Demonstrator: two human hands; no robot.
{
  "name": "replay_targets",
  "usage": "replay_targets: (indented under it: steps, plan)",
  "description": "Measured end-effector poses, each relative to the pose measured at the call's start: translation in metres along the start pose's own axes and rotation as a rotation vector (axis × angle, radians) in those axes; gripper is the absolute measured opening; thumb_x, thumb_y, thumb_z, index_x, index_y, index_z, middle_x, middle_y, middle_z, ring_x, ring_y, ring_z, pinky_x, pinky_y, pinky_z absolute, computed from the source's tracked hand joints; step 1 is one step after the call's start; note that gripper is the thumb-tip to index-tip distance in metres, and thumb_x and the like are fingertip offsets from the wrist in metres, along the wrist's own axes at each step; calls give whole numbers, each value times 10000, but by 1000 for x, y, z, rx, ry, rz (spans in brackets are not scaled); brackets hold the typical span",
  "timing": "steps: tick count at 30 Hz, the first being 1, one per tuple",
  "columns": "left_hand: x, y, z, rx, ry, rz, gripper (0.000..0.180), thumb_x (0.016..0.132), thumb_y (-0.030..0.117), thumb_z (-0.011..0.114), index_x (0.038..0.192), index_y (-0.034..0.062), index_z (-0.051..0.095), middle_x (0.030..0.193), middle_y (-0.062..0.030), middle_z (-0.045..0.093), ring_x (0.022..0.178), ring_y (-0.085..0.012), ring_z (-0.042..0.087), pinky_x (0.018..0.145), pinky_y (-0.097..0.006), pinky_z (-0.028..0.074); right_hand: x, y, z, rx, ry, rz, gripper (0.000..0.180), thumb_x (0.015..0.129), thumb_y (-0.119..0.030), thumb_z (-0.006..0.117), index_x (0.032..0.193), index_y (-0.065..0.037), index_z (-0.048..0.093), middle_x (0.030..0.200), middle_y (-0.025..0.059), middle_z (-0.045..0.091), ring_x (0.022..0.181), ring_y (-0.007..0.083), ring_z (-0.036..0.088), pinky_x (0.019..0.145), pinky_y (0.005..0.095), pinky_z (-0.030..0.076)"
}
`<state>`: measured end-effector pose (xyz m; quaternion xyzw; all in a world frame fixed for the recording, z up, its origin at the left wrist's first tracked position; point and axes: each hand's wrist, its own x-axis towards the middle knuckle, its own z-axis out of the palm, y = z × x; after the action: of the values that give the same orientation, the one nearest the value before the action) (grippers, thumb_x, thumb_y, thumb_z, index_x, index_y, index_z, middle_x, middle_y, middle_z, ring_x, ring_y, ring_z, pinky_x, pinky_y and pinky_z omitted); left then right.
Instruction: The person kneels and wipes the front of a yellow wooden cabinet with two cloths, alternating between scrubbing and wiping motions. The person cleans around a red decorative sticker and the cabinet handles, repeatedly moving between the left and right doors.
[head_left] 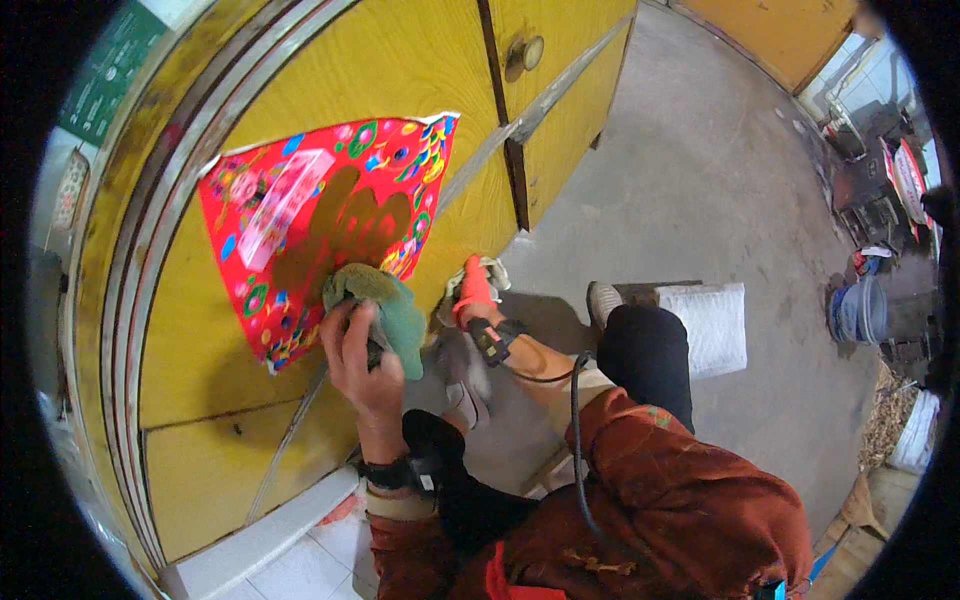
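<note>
My left hand [362,352] is closed on a green cloth [400,325], which has a fuzzy olive patch on top. The cloth is at the lower edge of a red paper poster [300,215] with a colourful pattern, stuck on a yellow wooden cabinet door [180,400]. A brown shadow of fingers falls across the poster. Further right and lower, by the cabinet's bottom edge, my right hand [476,292] looks orange-red and is closed around a pale crumpled cloth [496,272]. Its fingers are partly hidden.
A round knob [527,53] sticks out of the cabinet. On the grey concrete floor [700,170] lies a white mat [705,325] beside my knee. Buckets [862,310] and clutter stand at the far right. A cable [578,440] hangs along my right arm.
</note>
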<state>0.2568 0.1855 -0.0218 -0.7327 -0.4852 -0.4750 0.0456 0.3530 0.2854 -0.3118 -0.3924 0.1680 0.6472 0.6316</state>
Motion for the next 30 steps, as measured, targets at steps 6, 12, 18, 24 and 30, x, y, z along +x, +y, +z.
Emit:
replay_targets:
  steps: [6, 12, 18, 24, 30]
  plan:
    - [-7, 2, -36, 17, 171, -1, 459, 701, -54, 685, 1154, -14, 622, 1142, -217, 606, 1045, -391, 595, 915, -450, 486, -146, 69, 39, 142, -197, 155, 335, 937, -495, 561, 1028, -187, 658, 976, -9, 658, 868, 200, 584, 797, 372, 467]
    - [-16, -11, -66, -1, 428, -90, 470, 755, 47, 780, 1176, -41, 589, 1131, -206, 623, 984, -362, 592, 865, -443, 489, -190, 106, 33, 231, -271, 318, 342, 946, -478, 543, 1061, -178, 658, 1024, 3, 668, 905, 228, 587, 848, 389, 463]
    - [-19, -26, -75, 120, 306, 60, 486, 734, 101, 804, 1155, -19, 592, 1161, -208, 602, 998, -369, 585, 833, -448, 489, -118, 137, -1, 255, -43, 478, 351, 955, -462, 524, 1093, -168, 658, 1073, 15, 677, 942, 256, 589, 899, 407, 459]
    - [-26, -30, -76, 118, 306, 26, 540, 715, 174, 828, 1166, 4, 583, 1174, -217, 588, 1017, -363, 571, 846, -450, 484, -70, 162, -41, 128, 191, 535, 362, 964, -445, 506, 1125, -159, 658, 1122, 26, 687, 979, 284, 591, 951, 425, 456]
    - [-26, -28, -72, 129, 297, 11, 501, 720, 170, 825, 1146, 23, 607, 1139, -191, 583, 1011, -357, 576, 835, -446, 487, -46, 162, -50, 80, 160, 522, 320, 965, -469, 507, 995, -173, 622, 956, 30, 630, 833, 273, 561, 817, 429, 448]
